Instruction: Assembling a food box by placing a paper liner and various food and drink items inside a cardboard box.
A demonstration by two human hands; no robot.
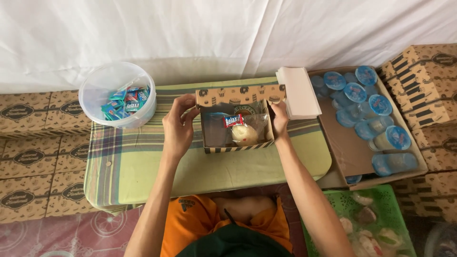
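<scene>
A small patterned cardboard box [236, 148] stands open on the low table covered by a green checked cloth [143, 162]. Inside lie a red wrapped candy [233, 121], a wrapped pale bun [244, 133] and a sealed water cup [215, 129]. My left hand [178, 124] grips the box's left side by the raised lid [240, 94]. My right hand [279, 117] holds the box's right side under the lid's corner.
A round white tub [117, 93] of blue wrapped candies sits at the table's left. A stack of white tissues [298, 92] lies right of the box. A carton of blue-lidded water cups [371, 114] and a green basket [362, 221] of wrapped snacks stand right. Folded boxes are stacked on both sides.
</scene>
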